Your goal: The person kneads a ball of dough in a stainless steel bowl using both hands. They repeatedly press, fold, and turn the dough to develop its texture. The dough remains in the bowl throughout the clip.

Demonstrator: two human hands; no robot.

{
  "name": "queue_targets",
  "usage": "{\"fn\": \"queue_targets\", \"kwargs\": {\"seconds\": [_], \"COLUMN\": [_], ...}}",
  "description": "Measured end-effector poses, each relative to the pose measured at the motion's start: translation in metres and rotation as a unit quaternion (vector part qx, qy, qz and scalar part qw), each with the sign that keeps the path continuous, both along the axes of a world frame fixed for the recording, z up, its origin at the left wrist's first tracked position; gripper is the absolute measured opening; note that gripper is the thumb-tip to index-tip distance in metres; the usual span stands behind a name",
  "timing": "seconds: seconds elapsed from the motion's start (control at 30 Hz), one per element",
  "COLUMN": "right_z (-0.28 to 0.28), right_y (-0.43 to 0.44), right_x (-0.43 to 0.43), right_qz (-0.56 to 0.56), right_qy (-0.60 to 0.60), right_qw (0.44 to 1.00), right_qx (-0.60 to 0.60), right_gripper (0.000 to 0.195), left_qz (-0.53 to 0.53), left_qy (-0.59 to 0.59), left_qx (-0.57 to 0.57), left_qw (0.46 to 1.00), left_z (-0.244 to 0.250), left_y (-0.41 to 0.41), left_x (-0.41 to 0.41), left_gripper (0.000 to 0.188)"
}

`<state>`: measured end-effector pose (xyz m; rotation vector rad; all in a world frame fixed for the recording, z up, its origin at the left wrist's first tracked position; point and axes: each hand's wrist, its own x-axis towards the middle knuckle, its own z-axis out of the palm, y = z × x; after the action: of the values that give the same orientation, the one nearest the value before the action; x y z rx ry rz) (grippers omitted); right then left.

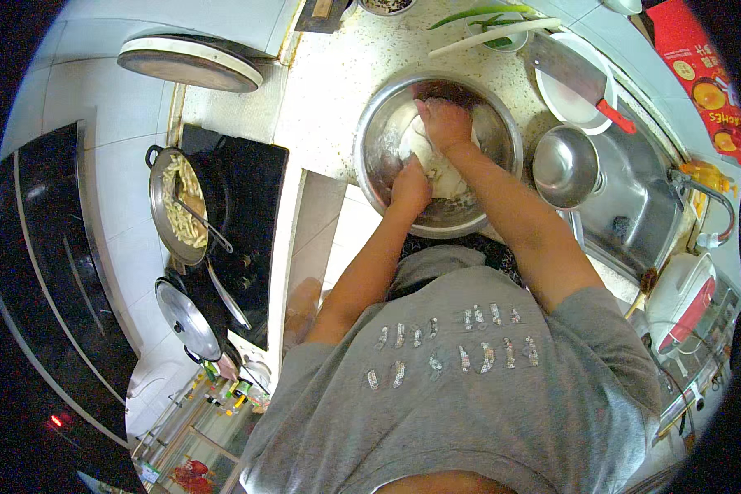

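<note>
A large stainless steel bowl stands on the speckled counter before me, with pale, floury dough in it. Both of my hands are inside the bowl. My left hand presses against the near left side of the dough, its fingertips hidden behind it. Farther back, my right hand is closed over the dough's upper right part, with the fingers curled. Loose flour and bits of dough cling to the steel around the lump.
Left, a wok of food and a lidded pot stand by the black cooktop. Right are a cleaver across a white bowl, a steel pot and a sink. Scallions lie at the back.
</note>
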<state>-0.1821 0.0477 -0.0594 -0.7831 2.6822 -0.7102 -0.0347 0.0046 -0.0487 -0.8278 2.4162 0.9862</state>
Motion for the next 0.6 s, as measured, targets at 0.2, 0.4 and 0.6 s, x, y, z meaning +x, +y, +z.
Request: {"fn": "queue_targets", "kwargs": {"seconds": [0.2, 0.4, 0.6], "right_z": [0.042, 0.054, 0.026], "right_y": [0.055, 0.088, 0.044], "right_x": [0.012, 0.072, 0.048], "right_qz": [0.111, 0.238, 0.145], "right_qy": [-0.105, 0.091, 0.071], "right_qw": [0.988, 0.966, 0.983], "right_qx": [-0.032, -0.053, -0.082], "right_gripper": [0.046, 0.03, 0.02], "left_qz": [0.219, -0.099, -0.015], "left_qy": [0.005, 0.027, -0.006], "left_qx": [0.261, 0.118, 0.072], "left_qw": [0.94, 0.988, 0.997], "left_z": [0.019, 0.024, 0.012], "left_y": [-0.006, -0.007, -0.004], "left_x": [-0.009, 0.011, 0.001], "left_gripper": [0.055, 0.083, 0.075]}}
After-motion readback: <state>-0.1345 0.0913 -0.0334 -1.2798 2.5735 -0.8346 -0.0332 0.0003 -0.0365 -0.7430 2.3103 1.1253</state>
